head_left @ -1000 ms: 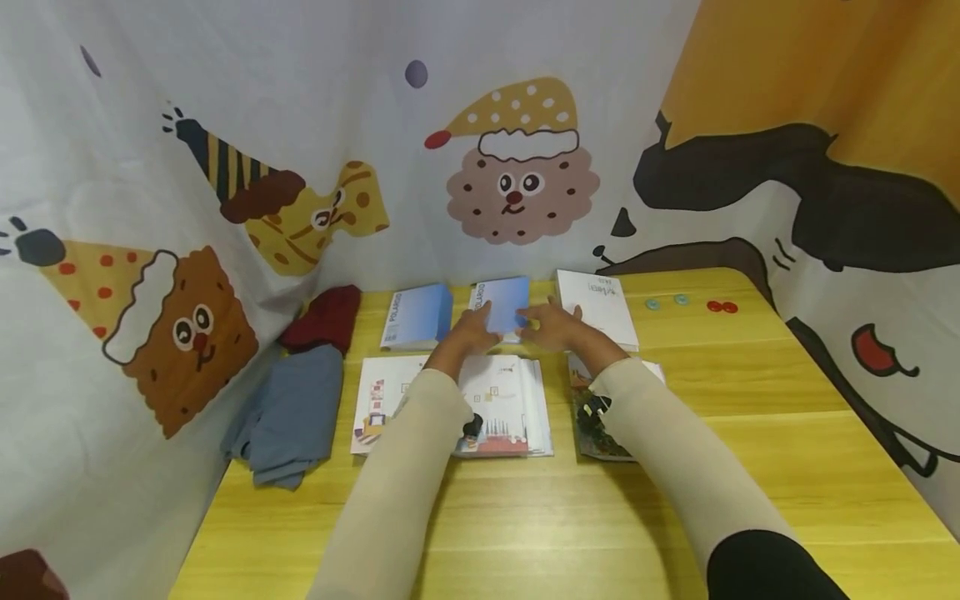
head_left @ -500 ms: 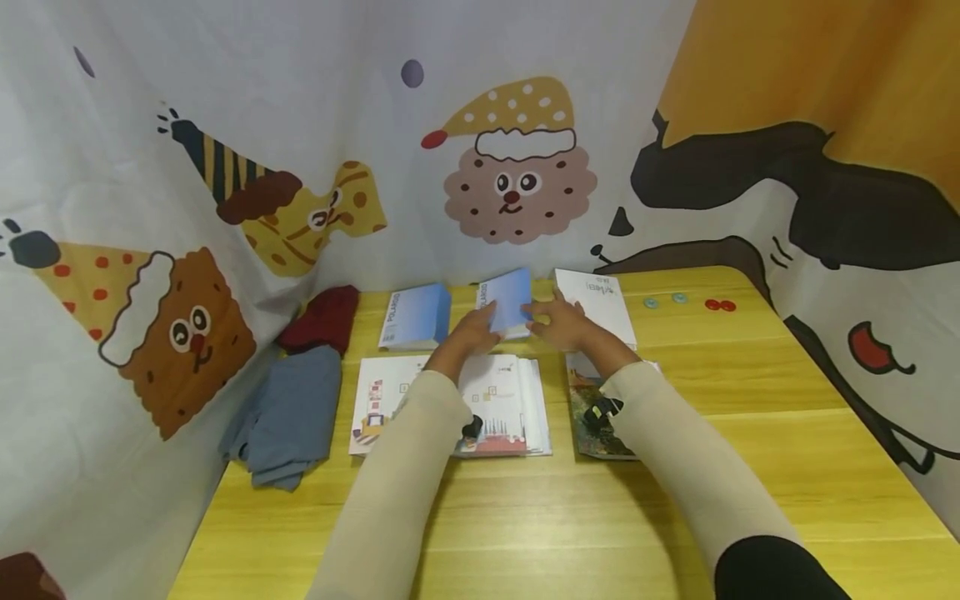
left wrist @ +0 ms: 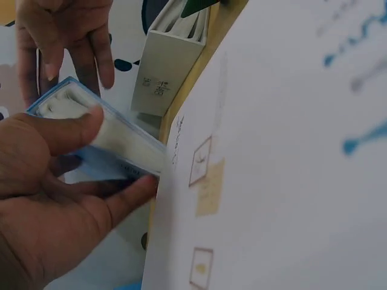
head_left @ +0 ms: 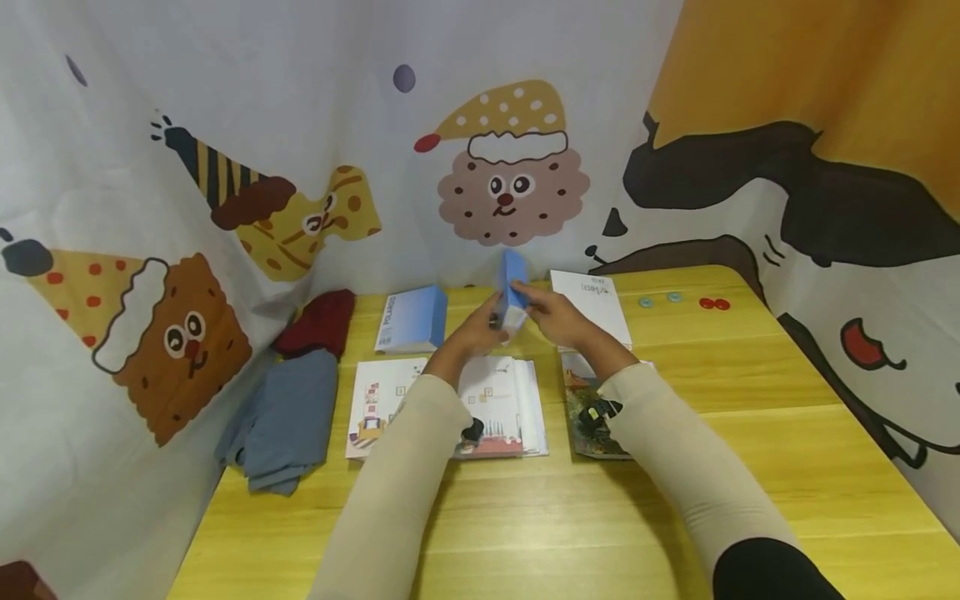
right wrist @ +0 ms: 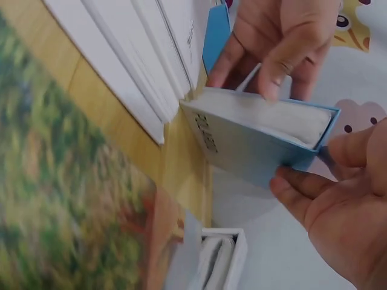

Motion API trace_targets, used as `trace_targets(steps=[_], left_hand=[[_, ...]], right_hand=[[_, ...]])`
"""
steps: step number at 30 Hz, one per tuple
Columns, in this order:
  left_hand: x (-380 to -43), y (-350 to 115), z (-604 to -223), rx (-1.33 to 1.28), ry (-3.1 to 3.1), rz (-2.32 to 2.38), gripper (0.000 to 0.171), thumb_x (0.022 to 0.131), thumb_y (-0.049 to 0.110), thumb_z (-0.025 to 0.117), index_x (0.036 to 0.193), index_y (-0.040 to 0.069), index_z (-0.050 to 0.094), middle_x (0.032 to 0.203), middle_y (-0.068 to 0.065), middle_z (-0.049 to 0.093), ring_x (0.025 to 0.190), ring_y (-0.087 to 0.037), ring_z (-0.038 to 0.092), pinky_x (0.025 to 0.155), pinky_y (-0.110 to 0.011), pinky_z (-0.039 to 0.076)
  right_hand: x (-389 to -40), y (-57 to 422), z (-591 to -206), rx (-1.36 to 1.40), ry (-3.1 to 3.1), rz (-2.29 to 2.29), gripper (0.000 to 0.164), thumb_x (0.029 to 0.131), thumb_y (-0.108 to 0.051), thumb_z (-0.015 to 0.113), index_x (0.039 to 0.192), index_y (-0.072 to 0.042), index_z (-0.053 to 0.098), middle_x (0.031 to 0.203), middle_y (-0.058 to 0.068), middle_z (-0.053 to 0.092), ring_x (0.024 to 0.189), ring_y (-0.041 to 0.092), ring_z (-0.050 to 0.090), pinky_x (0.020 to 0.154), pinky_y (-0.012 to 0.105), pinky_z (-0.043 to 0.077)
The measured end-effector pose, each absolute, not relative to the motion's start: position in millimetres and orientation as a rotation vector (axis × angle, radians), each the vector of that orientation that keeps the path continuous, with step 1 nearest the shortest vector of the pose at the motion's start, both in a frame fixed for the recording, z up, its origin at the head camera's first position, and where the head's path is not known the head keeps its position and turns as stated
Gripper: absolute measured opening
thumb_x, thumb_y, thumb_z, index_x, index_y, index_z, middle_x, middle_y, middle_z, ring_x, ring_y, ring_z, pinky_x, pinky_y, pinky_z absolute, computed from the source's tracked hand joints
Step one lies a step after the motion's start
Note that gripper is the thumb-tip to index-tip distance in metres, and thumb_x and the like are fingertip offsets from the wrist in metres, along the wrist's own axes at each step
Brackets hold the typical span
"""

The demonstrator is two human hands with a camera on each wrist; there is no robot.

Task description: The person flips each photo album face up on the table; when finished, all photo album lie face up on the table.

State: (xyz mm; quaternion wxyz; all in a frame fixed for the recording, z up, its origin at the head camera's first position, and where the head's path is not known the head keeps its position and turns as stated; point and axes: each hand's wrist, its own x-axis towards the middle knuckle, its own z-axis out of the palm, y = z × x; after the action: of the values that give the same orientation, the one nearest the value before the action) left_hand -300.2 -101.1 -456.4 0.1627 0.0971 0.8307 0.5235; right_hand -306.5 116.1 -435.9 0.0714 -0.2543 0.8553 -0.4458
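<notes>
Both hands hold a small blue photo album [head_left: 513, 279], its page edges turned toward me and its cover tilted up off the table. My left hand [head_left: 477, 329] grips it from the left; in the left wrist view the thumb lies along the page side of the album [left wrist: 124, 136] with the fingers below. My right hand [head_left: 561, 318] pinches its right side near the top; the right wrist view shows thumb and fingers at the corner of the album [right wrist: 254, 142]. A matching blue album [head_left: 408, 318] lies to the left, a white album [head_left: 596, 308] to the right.
White illustrated books [head_left: 491, 400] lie under the left forearm, and a book with a landscape cover [head_left: 579, 396] is partly hidden by the right sleeve. Folded grey cloth [head_left: 296, 417] and dark red fabric [head_left: 322, 321] are at left. Small blue and red discs [head_left: 714, 304] sit at back right.
The blue album, earlier lying cover up between the hands, has been lifted and turned on edge, so its spine or page side faces me. The hands have closed in on it.
</notes>
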Motion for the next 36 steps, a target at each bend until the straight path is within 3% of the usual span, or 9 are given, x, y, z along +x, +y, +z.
trace_targets(steps=[5,9,14,19,26,31,36], left_hand=[[-297,-109,-452,0.289,2.263,1.720,0.101,0.104,0.006,0.073,0.177,0.036,0.010,0.178,-0.019,0.032,0.160,-0.045,0.043,0.122,-0.057,0.049],[-297,-113,-445,0.264,2.188,1.886,0.095,0.105,0.017,0.075,0.176,0.040,0.016,0.179,-0.016,0.031,0.155,-0.045,0.049,0.120,-0.061,0.051],[-301,-116,-442,0.217,2.189,1.977,0.073,0.110,0.025,0.067,0.174,0.029,0.032,0.178,-0.019,0.031,0.149,-0.047,0.055,0.115,-0.060,0.055],[-304,-119,-446,0.122,2.283,1.934,0.060,0.112,0.023,0.065,0.168,0.020,0.045,0.180,-0.017,0.031,0.145,-0.047,0.059,0.114,-0.056,0.057],[-309,-129,-453,0.112,2.671,1.578,0.060,0.107,0.030,0.072,0.163,0.016,0.053,0.173,-0.017,0.045,0.164,-0.039,0.037,0.137,-0.051,0.030],[-311,-131,-454,0.115,2.715,1.439,0.063,0.108,0.032,0.070,0.166,0.017,0.049,0.175,-0.017,0.041,0.165,-0.041,0.034,0.137,-0.054,0.028],[-310,-134,-453,0.085,2.714,1.336,0.064,0.109,0.029,0.069,0.167,0.014,0.046,0.177,-0.018,0.037,0.167,-0.041,0.029,0.137,-0.054,0.026]], right_hand=[[-306,111,-440,-0.731,2.574,-1.398,0.058,0.116,-0.005,0.043,0.172,-0.016,0.036,0.178,0.020,0.033,0.157,0.047,0.045,0.128,0.059,0.042],[-306,109,-443,-0.735,2.551,-1.427,0.056,0.117,-0.007,0.042,0.172,-0.010,0.034,0.178,0.021,0.033,0.156,0.045,0.047,0.128,0.058,0.043],[-308,103,-448,-0.764,2.516,-1.424,0.057,0.116,-0.009,0.046,0.172,-0.006,0.033,0.175,0.022,0.039,0.159,0.043,0.045,0.129,0.058,0.042],[-309,97,-454,-0.756,2.505,-1.350,0.057,0.115,-0.012,0.052,0.170,-0.007,0.037,0.171,0.023,0.044,0.155,0.045,0.049,0.126,0.058,0.045],[-314,97,-462,-0.710,2.567,-1.138,0.050,0.115,-0.023,0.057,0.164,-0.012,0.051,0.169,0.023,0.048,0.150,0.047,0.054,0.125,0.057,0.046],[-316,97,-465,-0.659,2.573,-1.085,0.049,0.114,-0.026,0.059,0.162,-0.017,0.054,0.169,0.023,0.047,0.151,0.051,0.051,0.125,0.062,0.044],[-316,94,-467,-0.643,2.582,-0.989,0.048,0.114,-0.024,0.059,0.161,-0.015,0.055,0.169,0.024,0.046,0.154,0.047,0.049,0.125,0.059,0.046]])
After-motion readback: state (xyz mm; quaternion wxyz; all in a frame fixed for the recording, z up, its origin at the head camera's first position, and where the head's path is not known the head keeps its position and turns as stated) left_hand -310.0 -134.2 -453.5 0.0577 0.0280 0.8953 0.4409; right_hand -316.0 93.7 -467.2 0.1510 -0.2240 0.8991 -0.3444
